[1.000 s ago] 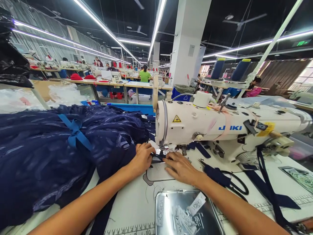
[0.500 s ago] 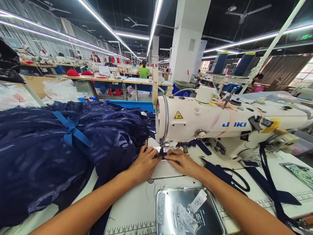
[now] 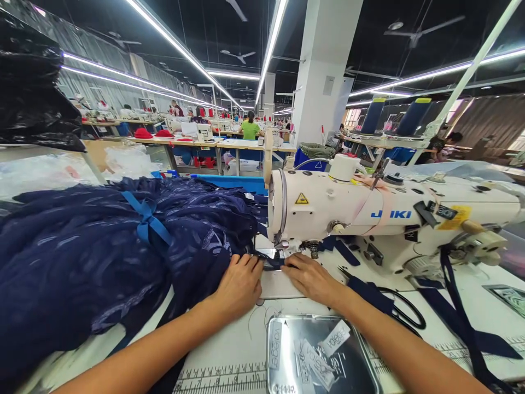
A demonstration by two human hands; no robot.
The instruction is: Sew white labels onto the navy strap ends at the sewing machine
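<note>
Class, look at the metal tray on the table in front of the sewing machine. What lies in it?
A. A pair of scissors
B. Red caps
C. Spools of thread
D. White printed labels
D. The tray near the bottom edge holds several white labels with dark lettering; the scissors lie outside it, on the table to its right, and the thread cones stand behind the machine.

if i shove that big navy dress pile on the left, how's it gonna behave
Probably floppy: the navy dress pile lies in soft folds and drapes over the table edge. It would likely bunch and drag rather than slide as one piece. The blue ribbon tied around it may keep part together. It looks bulky, so fairly heavy overall.
</note>
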